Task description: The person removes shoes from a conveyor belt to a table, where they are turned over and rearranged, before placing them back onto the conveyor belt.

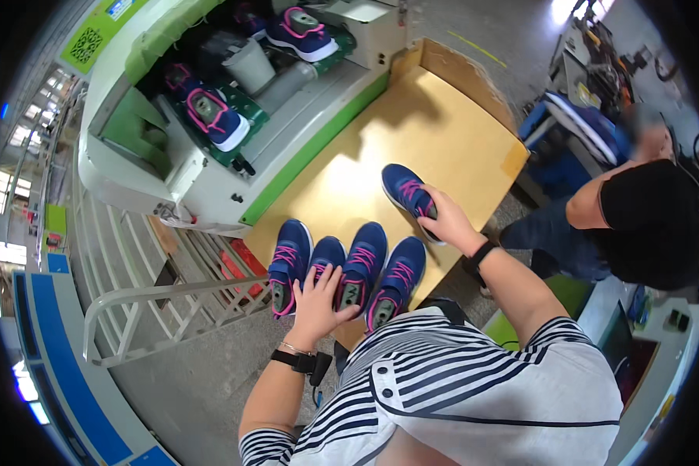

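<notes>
Navy sneakers with pink laces and white soles stand on a yellow-topped table (pixel 443 124), each with a grey-green last showing in its opening. My right hand (pixel 449 220) is closed round the heel end of one sneaker (pixel 404 188), set apart toward the table's right. My left hand (pixel 318 304) lies with fingers spread over the second sneaker (pixel 328 252) of a row at the near edge, hiding its rear part. Beside it are the leftmost sneaker (pixel 290 252), the third sneaker (pixel 365 252) and the rightmost sneaker (pixel 402 272) of that row, toes pointing away from me.
Beyond the table stands a white and green machine (pixel 210 175). Inside it sit more sneakers (pixel 217 120) on green holders. A cardboard flap (pixel 466 78) rises at the table's far edge. Metal railing (pixel 144 295) is at left; a co-worker (pixel 637 217) stands at right.
</notes>
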A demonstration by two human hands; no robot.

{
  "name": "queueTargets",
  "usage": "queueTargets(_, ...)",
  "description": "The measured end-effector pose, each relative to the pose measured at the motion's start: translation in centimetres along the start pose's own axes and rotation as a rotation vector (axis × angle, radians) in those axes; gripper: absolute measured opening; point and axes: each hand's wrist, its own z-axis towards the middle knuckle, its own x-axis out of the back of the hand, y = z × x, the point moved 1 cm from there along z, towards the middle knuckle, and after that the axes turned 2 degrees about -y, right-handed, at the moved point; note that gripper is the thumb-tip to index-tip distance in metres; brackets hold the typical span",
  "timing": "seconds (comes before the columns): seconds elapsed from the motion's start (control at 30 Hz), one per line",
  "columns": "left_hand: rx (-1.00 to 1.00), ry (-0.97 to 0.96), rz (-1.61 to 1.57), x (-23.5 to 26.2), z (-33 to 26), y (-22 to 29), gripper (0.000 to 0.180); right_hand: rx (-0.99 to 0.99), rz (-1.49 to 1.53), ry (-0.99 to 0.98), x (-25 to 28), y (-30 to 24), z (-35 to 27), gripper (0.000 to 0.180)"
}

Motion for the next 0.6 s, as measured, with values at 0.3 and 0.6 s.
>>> queueTargets(0.3,0.053,0.009,-0.043,-0.6,0.4,0.3,0.089,-0.212,-0.043,0.04,0.4,-2.2,-11.5,0.075)
queueTargets(0.6,0.046,0.058,-0.083,-1.3,0.0,-0.1,0.085,-0.189,-0.059,0.096,-0.5,-1.3,-12.1,0.078)
